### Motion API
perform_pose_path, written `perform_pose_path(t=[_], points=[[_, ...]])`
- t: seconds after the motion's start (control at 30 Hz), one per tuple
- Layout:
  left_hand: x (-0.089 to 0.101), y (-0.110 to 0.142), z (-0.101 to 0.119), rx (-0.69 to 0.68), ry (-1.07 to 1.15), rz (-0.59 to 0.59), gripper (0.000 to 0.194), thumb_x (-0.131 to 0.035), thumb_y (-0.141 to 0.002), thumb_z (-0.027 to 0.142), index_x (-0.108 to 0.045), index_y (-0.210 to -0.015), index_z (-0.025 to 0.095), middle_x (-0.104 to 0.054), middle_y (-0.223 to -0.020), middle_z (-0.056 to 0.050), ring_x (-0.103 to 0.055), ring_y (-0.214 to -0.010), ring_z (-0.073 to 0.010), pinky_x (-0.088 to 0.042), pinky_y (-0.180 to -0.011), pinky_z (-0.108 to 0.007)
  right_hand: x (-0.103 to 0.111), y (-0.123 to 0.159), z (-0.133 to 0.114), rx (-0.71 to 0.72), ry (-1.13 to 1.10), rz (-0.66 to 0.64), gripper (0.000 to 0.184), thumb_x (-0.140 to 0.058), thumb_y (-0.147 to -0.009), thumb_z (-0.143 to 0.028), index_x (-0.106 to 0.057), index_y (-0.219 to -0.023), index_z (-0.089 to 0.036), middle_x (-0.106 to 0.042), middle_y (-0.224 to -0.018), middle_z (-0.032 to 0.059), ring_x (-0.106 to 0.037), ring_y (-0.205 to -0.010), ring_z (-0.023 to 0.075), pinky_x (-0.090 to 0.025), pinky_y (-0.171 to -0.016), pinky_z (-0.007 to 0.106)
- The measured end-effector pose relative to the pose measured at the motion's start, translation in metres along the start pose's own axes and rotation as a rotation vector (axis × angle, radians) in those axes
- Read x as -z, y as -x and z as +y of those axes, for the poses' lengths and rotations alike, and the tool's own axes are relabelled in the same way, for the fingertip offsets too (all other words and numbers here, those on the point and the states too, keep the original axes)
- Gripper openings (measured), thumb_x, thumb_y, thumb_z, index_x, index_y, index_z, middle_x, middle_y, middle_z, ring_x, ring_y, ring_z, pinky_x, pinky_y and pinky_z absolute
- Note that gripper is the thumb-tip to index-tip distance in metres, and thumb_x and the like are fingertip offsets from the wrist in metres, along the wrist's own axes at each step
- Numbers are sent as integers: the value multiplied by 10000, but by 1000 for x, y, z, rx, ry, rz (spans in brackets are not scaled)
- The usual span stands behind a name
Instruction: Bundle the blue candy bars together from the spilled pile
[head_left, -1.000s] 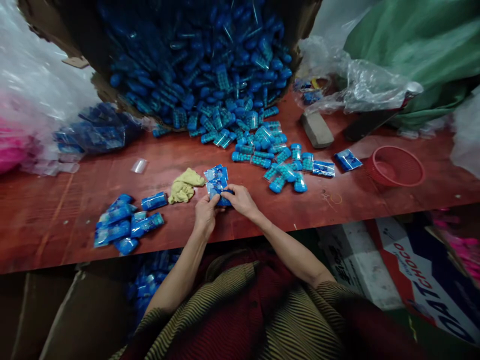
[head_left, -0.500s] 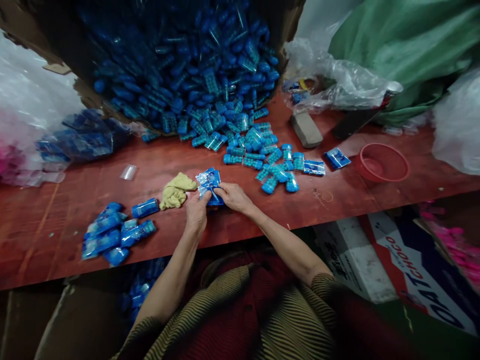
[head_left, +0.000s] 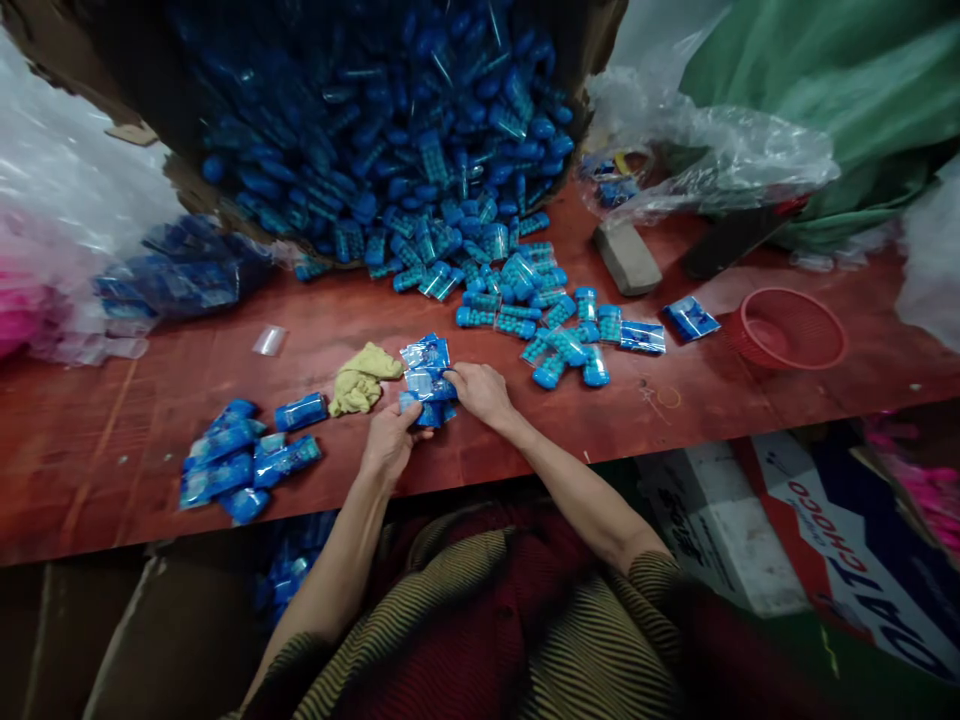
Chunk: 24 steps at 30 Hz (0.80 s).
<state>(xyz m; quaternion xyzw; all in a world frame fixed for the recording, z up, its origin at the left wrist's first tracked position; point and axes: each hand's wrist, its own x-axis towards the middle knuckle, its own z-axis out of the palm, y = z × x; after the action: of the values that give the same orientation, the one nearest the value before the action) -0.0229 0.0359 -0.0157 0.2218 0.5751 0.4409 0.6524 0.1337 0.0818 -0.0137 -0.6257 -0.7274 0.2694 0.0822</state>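
My left hand point(head_left: 388, 441) and my right hand point(head_left: 481, 390) meet at the front middle of a red-brown table point(head_left: 112, 440). Both pinch a small stack of blue items in clear plastic sleeves point(head_left: 426, 380), the left from below, the right from the right side. A crumpled yellow cloth point(head_left: 361, 377) lies just left of the stack. Several packed blue sleeves point(head_left: 244, 458) sit in a pile further left. Loose blue ribbed items point(head_left: 547, 320) spread out to the right of my hands.
A big tipped cardboard box point(head_left: 390, 110) spills blue items at the back. A red basket point(head_left: 789, 328), a grey block point(head_left: 627, 256) and clear plastic bags point(head_left: 720, 160) are at the right. Bagged blue packs point(head_left: 180, 275) lie at the left. Printed cartons point(head_left: 840, 560) stand below the table edge.
My left hand has slid down and toward me to the lower end of the stack. My right hand stays on its right side. The stack has shifted slightly.
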Motion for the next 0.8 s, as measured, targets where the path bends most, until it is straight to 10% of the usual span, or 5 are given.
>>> perform_pose_path(t=[0.33, 0.5, 0.8], points=[[-29, -10, 3, 88, 47, 47, 172, -717, -639, 186, -560, -666, 121, -566, -469, 17, -515, -394, -87, -423, -373, -171, 1, 1, 6, 227, -52, -171, 273, -419, -883, -159, -630, -1055, -188, -654, -1030, 72, -590, -942, 193, -421, -794, 269], [-30, -18, -4, 21, 71, 56, 209, -740, -606, 228, -567, -652, 120, -584, -468, 12, -502, -364, -82, -403, -359, -172, 4, 11, 18, 85, -277, 188, 331, -390, -916, -237, -576, -1182, -169, -599, -1114, 107, -559, -1006, 192, -425, -859, 296], [-38, -3, -5, -185, 131, -8, 359, -817, -495, 309, -629, -732, 116, -647, -615, -4, -578, -526, -106, -440, -462, -197, -5, 17, 5, 117, -783, 100, 248, -493, -829, -319, -530, -636, -168, -521, -609, -45, -470, -594, 95, -345, -556, 199]])
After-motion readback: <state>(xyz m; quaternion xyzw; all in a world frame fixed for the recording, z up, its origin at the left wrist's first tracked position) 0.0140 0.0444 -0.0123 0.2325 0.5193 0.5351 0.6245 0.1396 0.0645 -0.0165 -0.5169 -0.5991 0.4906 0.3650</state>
